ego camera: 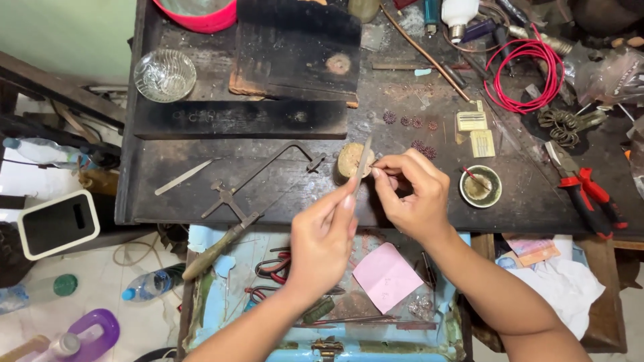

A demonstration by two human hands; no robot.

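Currently my left hand [325, 234] pinches a file [363, 159] against the peg [349, 161] at the worktop [282, 201] edge, while my right hand [412, 191] pinches a tiny piece [377, 165] there. Finished-looking rosettes [410, 122] lie beyond; filing seems midway.

Even, soft daylight-like illumination, moderately bright; no single hard source evident. The dark tabletop [201, 167] absorbs most light and reads nearly black, with faint sheen on its scuffed surface. Small glare spots on the cut-glass bowl [165, 75] and on the white bulb [459, 12] at the top edge. Shadows weak and diffuse: a soft one under the left hand [325, 234] and right hand [412, 194], falling onto the drawer below. Focus sharp at centre; the thin file [363, 161] is crisp. Slight wide-angle bowing at the frame edges, the bottles [144, 285] on the floor lower left look softer. No motion blur noted.
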